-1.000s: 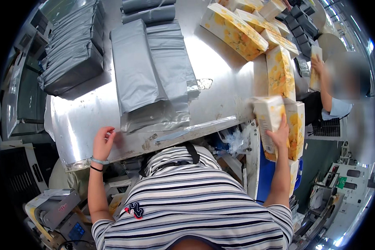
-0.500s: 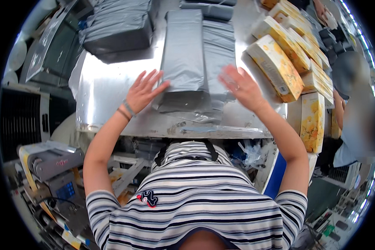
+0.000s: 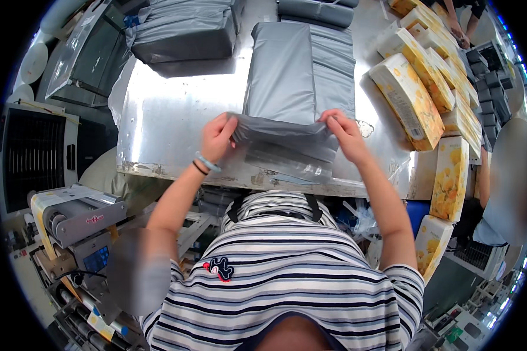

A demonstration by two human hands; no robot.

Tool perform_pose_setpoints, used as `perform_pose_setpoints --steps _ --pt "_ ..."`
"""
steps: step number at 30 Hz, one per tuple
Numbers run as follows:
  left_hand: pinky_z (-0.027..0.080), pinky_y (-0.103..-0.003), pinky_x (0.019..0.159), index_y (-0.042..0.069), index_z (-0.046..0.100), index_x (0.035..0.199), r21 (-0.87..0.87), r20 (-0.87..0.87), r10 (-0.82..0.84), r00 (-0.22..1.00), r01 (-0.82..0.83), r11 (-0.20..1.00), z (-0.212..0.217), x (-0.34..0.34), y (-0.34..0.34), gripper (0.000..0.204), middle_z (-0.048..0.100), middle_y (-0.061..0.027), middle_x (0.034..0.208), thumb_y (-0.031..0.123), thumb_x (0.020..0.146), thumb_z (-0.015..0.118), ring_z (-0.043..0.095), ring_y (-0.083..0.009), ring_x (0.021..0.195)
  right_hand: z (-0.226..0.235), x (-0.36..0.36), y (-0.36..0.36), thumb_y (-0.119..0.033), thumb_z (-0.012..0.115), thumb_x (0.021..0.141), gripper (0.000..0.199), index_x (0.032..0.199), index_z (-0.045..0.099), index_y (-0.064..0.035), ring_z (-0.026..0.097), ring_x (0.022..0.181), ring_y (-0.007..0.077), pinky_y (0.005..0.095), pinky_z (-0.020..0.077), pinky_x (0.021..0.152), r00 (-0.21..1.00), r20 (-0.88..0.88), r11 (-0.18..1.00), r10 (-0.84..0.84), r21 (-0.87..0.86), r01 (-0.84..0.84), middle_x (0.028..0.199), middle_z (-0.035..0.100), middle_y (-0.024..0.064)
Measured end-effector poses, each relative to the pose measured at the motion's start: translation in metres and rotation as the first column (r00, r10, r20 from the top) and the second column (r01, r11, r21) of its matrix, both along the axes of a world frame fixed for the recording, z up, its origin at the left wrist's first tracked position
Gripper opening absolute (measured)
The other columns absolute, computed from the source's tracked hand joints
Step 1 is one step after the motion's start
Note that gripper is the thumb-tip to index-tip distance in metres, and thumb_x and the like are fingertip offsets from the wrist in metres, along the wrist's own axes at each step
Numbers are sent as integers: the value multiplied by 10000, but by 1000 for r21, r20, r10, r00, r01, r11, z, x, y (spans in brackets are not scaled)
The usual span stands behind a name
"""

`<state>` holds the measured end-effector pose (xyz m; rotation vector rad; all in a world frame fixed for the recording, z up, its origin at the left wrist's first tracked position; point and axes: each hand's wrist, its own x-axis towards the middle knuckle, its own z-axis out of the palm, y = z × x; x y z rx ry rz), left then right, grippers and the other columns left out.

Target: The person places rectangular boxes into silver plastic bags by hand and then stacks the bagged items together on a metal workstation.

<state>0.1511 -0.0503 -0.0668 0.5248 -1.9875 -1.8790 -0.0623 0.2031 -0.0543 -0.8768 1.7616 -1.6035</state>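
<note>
My left hand [image 3: 218,136] and my right hand [image 3: 345,133] each pinch an upper corner of one grey plastic mailer bag [image 3: 281,149], lifted off the near end of a flat stack of grey mailer bags [image 3: 301,73] on the metal table [image 3: 170,117]. The bag hangs between the hands, its lower part resting near the table's front edge. A bracelet circles my left wrist.
A bundle of grey bags [image 3: 184,29] lies at the back left. Yellow flowered boxes [image 3: 413,96] are piled along the table's right side, more standing below the edge [image 3: 449,175]. A label machine [image 3: 70,216] sits lower left. Another person [image 3: 506,193] is at the right.
A second ago my right hand was at the yellow boxes on the right. Both hands then reached flat over the grey stack, and now they grip and lift the top bag.
</note>
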Motion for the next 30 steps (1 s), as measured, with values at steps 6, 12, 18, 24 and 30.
perform_pose_setpoints --steps 6,12,18,24,30 --pt "420 -414 595 -16 553 859 -401 222 293 930 -187 897 -61 -46 14 226 559 -141 690 175 941 464 508 -349 606 -60 27 -50 -228 409 971 270 1080 580 -51 578 723 353 425 447 672 821 -565 818 -80 434 378 846 610 152" --pt "435 -391 841 -18 465 1210 -234 30 488 872 -469 852 -19 -60 -23 367 532 -224 1127 166 900 538 549 -339 994 -3 5 -45 -381 359 977 492 1372 371 -88 575 1057 317 391 441 871 861 -378 877 -341 202 436 1160 594 163" --pt "301 -354 1057 -48 226 1410 -90 130 -93 987 105 990 53 -87 -22 966 393 -235 1369 398 729 745 383 -319 1279 -25 43 -116 -427 372 977 596 1437 279 -62 136 1401 215 326 113 1122 854 473 945 -217 -116 304 1507 225 105" --pt "343 -433 1031 216 221 1460 -790 607 63 792 594 150 129 -3 -139 1052 154 -214 1490 60 564 749 325 -419 1279 -18 -43 -76 -414 385 964 545 1426 319 -132 179 1389 323 443 135 1119 792 -602 879 100 426 213 1497 219 161" --pt "320 -426 1028 246 243 1457 -859 394 383 835 483 -171 89 -1 -257 1041 295 -150 1445 -54 574 704 367 -358 1261 -43 -143 -90 -393 474 919 537 1409 348 -212 214 1373 352 519 141 1104 315 -898 756 309 432 492 1479 260 163"
